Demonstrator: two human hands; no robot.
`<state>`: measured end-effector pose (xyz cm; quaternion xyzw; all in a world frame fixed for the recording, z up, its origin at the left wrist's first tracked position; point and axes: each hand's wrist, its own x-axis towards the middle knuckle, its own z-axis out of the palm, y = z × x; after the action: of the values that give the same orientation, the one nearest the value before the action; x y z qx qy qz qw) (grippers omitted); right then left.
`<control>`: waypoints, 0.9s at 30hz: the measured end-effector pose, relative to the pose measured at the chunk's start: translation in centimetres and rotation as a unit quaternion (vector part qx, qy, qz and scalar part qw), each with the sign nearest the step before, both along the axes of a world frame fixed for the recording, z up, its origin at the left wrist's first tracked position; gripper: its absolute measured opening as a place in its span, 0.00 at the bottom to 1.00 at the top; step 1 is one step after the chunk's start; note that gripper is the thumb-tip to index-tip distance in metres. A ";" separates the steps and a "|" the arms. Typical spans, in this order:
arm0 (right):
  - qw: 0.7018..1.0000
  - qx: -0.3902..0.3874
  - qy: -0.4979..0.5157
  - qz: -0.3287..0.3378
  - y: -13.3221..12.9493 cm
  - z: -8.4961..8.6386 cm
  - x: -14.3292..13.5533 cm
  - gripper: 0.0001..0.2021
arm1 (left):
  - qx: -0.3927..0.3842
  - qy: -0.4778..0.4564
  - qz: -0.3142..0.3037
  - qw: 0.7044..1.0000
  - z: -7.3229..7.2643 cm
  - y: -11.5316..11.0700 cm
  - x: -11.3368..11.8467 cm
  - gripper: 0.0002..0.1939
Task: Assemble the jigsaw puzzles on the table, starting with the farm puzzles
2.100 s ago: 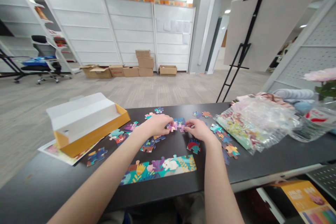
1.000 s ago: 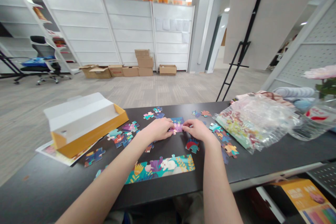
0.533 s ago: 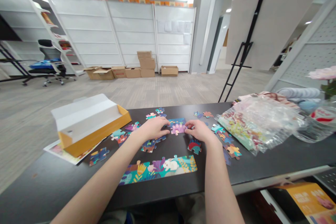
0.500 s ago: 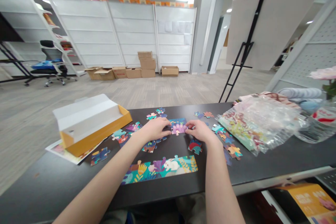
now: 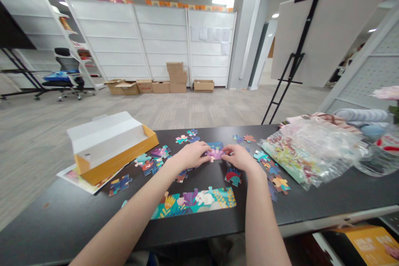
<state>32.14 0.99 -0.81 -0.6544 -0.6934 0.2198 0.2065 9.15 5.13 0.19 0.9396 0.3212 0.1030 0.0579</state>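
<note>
Near the far edge of the black table, a small joined section of purple-and-blue jigsaw puzzle pieces (image 5: pixel 215 153) lies between my two hands. My left hand (image 5: pixel 195 154) grips its left side with thumb and fingers, covering part of it. On the opposite side, my right hand (image 5: pixel 239 158) pinches the right edge. A red-and-teal puzzle piece (image 5: pixel 233 177) rests just below my right hand. Closer to me is an assembled puzzle strip (image 5: pixel 199 201) with a white rabbit and plants, its left end hidden by my left forearm.
Loose puzzle pieces lie left (image 5: pixel 152 162) and right (image 5: pixel 271 168) of my hands. An open yellow-and-white box (image 5: pixel 115 156) sits on a printed sheet at left. A clear plastic bag (image 5: pixel 308 149) with colourful contents lies at right, before rolled cloths (image 5: pixel 358 114).
My left hand has shifted slightly right, covering more of the purple section's left side. My right hand stays at the right edge. The view has moved a little.
</note>
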 end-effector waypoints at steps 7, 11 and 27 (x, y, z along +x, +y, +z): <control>1.000 0.000 0.017 -0.023 -0.1 0.3 0.2 0.10 | 0.002 0.057 0.206 0.977 1.3 4.7 -4.8 0.19; 0.999 -0.002 0.020 -0.029 -0.1 0.4 0.2 0.10 | -0.016 0.100 0.248 0.964 0.8 6.2 -7.5 0.20; 1.000 0.007 0.013 -0.012 0.0 0.3 0.3 0.11 | 0.070 0.044 0.245 0.966 3.3 1.2 -7.4 0.22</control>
<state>32.40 0.96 -0.48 -0.6586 -0.6841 0.2207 0.2223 1.74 6.31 3.47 0.8377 0.5355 0.0948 -0.0497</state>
